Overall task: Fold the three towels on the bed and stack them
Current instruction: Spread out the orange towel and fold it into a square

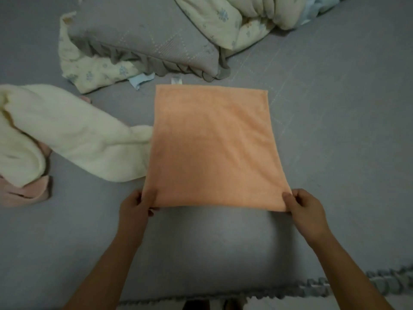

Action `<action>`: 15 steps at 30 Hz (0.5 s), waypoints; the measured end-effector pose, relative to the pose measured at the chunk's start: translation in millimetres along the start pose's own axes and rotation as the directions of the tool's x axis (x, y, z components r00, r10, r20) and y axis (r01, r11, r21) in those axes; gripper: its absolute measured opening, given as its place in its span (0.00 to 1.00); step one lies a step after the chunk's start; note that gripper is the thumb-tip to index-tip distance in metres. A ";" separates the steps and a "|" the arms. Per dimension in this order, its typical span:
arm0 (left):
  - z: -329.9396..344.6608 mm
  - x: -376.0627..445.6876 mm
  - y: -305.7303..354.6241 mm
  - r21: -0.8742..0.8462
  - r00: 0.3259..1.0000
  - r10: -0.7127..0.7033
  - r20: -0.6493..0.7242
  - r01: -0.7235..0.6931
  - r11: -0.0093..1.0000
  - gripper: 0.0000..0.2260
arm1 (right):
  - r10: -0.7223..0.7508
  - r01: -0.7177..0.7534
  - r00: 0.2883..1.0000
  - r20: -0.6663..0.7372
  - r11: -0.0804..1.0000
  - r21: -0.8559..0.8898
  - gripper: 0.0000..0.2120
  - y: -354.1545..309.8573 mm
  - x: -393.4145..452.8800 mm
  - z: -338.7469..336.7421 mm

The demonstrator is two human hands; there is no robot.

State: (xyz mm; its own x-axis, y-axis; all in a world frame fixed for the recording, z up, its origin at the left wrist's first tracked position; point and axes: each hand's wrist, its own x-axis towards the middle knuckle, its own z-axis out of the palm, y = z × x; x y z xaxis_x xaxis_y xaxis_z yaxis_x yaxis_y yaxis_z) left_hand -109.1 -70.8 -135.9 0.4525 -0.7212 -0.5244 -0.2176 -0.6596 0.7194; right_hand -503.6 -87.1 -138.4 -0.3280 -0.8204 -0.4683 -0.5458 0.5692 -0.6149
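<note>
Grey bed (pixel 335 130): both hands pinch orange towel (pixel 212 148) (fingertips hidden).

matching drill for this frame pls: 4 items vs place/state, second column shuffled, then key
1. orange towel
2. cream towel
3. pink towel
4. grey pillow

A. partly under another towel, far left
B. far side of the bed, frilled edge
C. crumpled, left of centre
D. spread flat; left hand and right hand pinch its near corners

Pairs: 1-D, 2-C, 3-A, 4-B
</note>
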 end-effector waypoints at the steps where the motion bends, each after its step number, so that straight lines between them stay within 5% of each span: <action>1: 0.5 -17.3 -9.8 -0.003 0.999 -0.036 0.001 0.036 0.999 0.11 | 0.012 -0.012 1.000 0.013 1.000 0.012 0.11 8.1 -8.9 -3.0; 5: 16.5 -100.3 -76.0 0.029 0.940 -0.338 0.051 0.337 0.941 0.10 | 0.205 -0.165 0.954 0.218 0.969 -0.185 0.12 77.3 -56.6 -4.8; 9: 18.6 -167.8 -121.4 0.010 0.865 -0.499 0.055 0.499 0.867 0.07 | 0.441 -0.378 0.812 0.382 0.897 -0.230 0.08 118.6 -97.0 -11.1; 12: 4.0 -181.2 -118.1 -0.060 0.880 -0.475 0.017 0.475 0.878 0.08 | 0.465 -0.522 0.747 0.475 0.853 -0.014 0.07 113.7 -106.4 -26.3; 15: -15.6 -168.5 -83.5 -0.114 0.956 -0.293 -0.028 0.288 0.951 0.11 | 0.384 -0.572 0.741 0.551 0.790 0.219 0.10 83.4 -95.3 -48.3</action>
State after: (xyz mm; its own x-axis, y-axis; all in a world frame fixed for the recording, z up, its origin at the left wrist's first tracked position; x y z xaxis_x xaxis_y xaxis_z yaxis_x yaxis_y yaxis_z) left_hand -153.7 109.1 -100.5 0.5207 -0.4899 -0.6992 0.0223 -0.8109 0.5848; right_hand -555.1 36.0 -114.4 -0.0278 -0.3600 -0.9325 -0.0748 0.9310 -0.3572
